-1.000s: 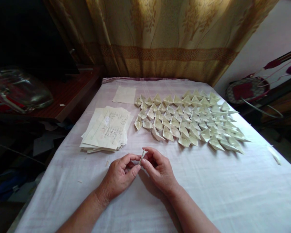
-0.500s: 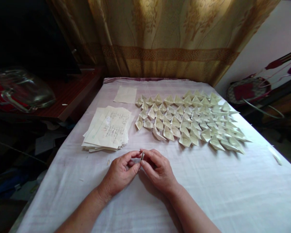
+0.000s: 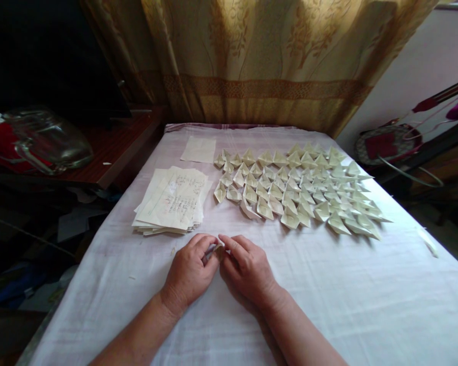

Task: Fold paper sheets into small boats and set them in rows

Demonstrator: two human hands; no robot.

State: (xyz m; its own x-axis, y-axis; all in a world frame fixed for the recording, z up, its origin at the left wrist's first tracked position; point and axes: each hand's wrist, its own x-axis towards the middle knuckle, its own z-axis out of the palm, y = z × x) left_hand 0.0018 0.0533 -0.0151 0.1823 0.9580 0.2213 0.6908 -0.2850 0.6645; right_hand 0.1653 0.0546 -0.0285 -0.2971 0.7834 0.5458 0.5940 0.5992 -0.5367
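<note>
A small folded piece of paper (image 3: 219, 251) is pinched between my two hands, mostly hidden by the fingers. My left hand (image 3: 191, 267) grips it from one side with thumb and fingers closed. From the other side my right hand (image 3: 248, 267) holds it, fingertips meeting those of the left. Just beyond the left hand lies a stack of paper sheets (image 3: 168, 201), the top one bearing handwriting. Several rows of folded paper boats (image 3: 277, 190) stand beyond my right hand. A single blank sheet (image 3: 198, 149) lies behind the stack.
A white cloth (image 3: 328, 305) covers the table. To the left, a glass jar (image 3: 57, 140) lies tilted on a reddish-brown wooden stand (image 3: 118, 157). A patterned curtain (image 3: 259, 61) hangs behind. At the right is a round bag (image 3: 385, 142). Small paper scraps (image 3: 427, 241) lie on the cloth.
The folded paper between my fingers has turned from nearly edge-on to show more of its face. My fingers have shifted around it; the view has moved slightly.
</note>
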